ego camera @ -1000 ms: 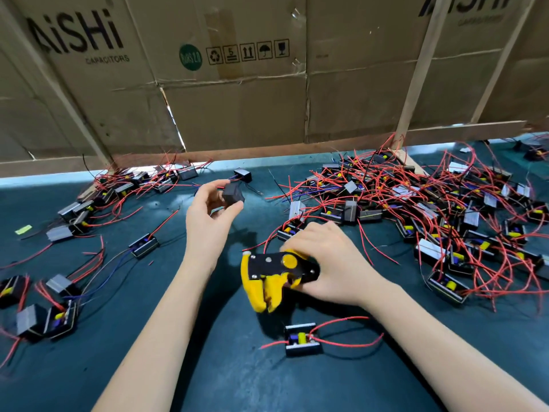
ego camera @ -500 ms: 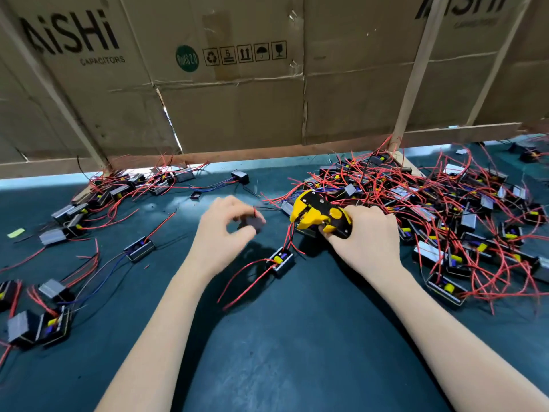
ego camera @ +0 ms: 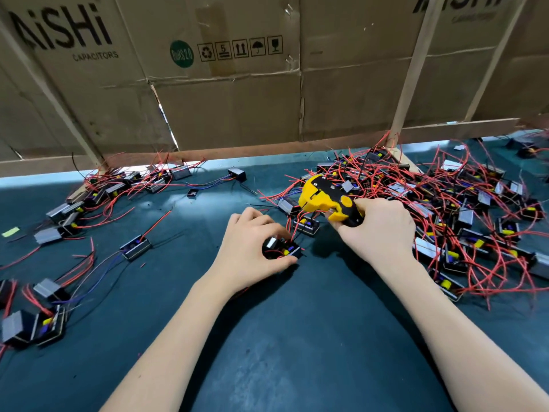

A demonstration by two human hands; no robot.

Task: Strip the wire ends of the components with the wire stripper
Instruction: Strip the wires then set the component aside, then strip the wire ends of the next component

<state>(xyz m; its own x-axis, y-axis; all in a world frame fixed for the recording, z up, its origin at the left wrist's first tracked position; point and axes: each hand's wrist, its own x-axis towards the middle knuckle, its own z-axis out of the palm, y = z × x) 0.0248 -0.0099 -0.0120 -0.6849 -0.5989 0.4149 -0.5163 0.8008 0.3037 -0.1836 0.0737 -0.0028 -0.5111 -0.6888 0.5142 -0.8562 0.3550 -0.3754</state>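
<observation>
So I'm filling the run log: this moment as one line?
left hand grips component | right hand holds wire stripper | no wire in stripper

The near half of the worktop [ego camera: 297, 352] lies bare between and in front of the two forearms, giving broad room for a hand to pass. A second open lane runs on the left-centre, between the left hand [ego camera: 249, 251] and the left scatter of components [ego camera: 98, 197], broken only by one lone component [ego camera: 135, 247] with its wires. To the right, the dense pile of components and red wires [ego camera: 445, 221] fills the surface up to the right hand [ego camera: 383, 230]. At the back, the cardboard wall [ego camera: 225, 108] with its wooden posts [ego camera: 413, 69] closes off the far edge.
</observation>
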